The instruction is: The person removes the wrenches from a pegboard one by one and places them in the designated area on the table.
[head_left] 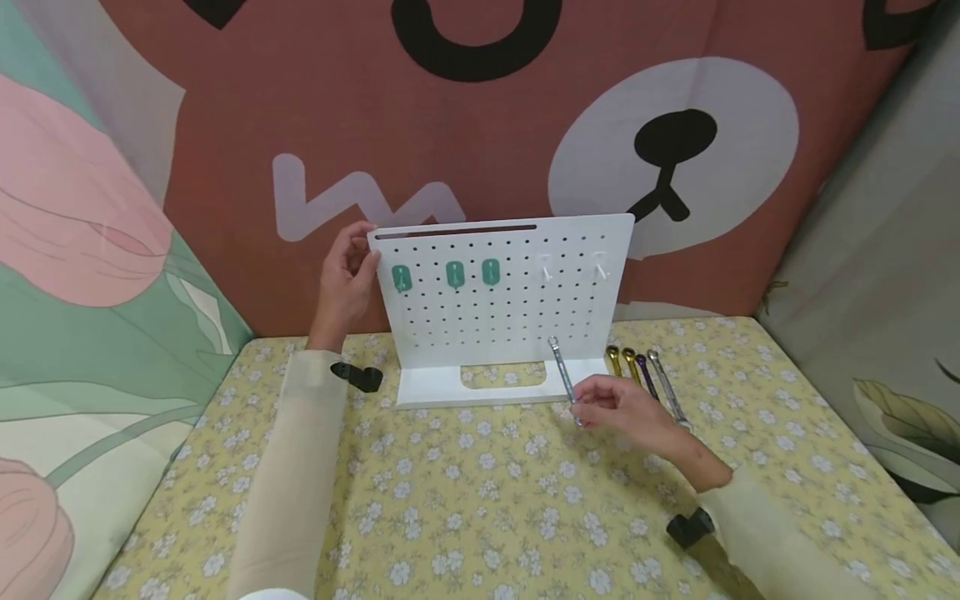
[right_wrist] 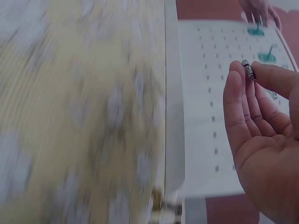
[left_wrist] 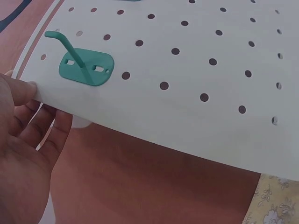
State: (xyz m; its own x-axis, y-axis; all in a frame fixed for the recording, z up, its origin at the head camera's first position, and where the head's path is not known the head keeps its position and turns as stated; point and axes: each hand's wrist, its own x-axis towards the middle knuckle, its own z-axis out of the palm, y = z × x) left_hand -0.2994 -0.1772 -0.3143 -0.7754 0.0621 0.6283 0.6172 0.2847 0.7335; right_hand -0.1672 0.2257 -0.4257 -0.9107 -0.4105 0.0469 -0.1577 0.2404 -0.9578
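Observation:
A white pegboard [head_left: 465, 321] stands upright on its flat base. My left hand [head_left: 343, 283] grips its upper left edge, thumb on the front face and other fingers behind, as the left wrist view shows. Close by the thumb, a green hook [left_wrist: 86, 67] juts from the board. In my right hand [head_left: 626, 412] a silver wrench [head_left: 562, 367] is pinched near its lower end between thumb and fingertips. Its ring end points up and away, in front of the board's lower right part. The right wrist view shows the wrench's near end [right_wrist: 248, 70] between the fingertips.
Two more green hooks [head_left: 455, 274] sit on the board's left half, and two white hooks [head_left: 547, 268] on its right. Gold wrenches [head_left: 628, 360], a purple wrench [head_left: 646, 375] and another silver wrench [head_left: 666, 383] lie right of the base on the flowered tablecloth [head_left: 480, 500].

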